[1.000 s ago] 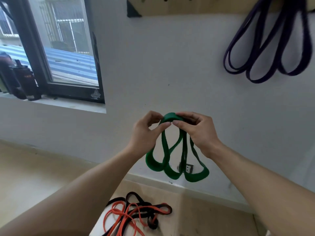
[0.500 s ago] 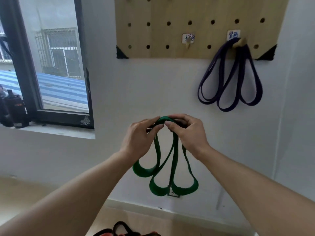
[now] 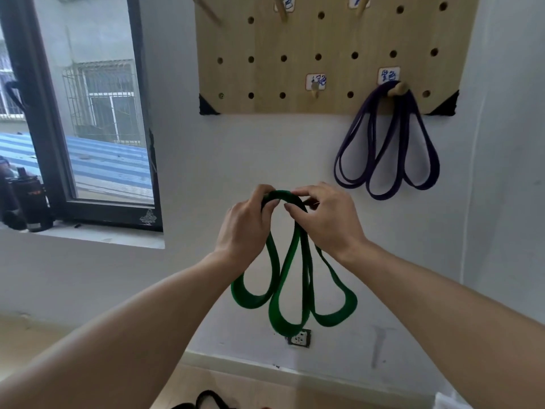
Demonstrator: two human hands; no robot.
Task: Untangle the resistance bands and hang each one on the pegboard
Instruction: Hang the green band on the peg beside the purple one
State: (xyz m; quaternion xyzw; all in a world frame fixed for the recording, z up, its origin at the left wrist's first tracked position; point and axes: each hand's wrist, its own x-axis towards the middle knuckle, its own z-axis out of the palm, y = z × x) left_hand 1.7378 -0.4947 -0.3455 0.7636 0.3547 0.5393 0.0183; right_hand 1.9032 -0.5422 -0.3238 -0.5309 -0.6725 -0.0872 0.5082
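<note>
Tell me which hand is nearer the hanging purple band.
Right. The right hand is below-left of the purple band; the left hand is farther left.

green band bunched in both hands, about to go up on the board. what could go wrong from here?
1. The green band hangs in three loops pinched only at the top by left hand and right hand; one loop could slip off.
2. The free peg looks short; loops might miss it.
3. It could snag the purple band nearby.

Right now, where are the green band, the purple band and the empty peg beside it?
green band point(image 3: 279, 314): head view, bottom of its middle hanging loop.
purple band point(image 3: 383, 193): head view, bottom of its middle loop.
empty peg point(image 3: 315, 90): head view, wooden tip under the label.
</note>
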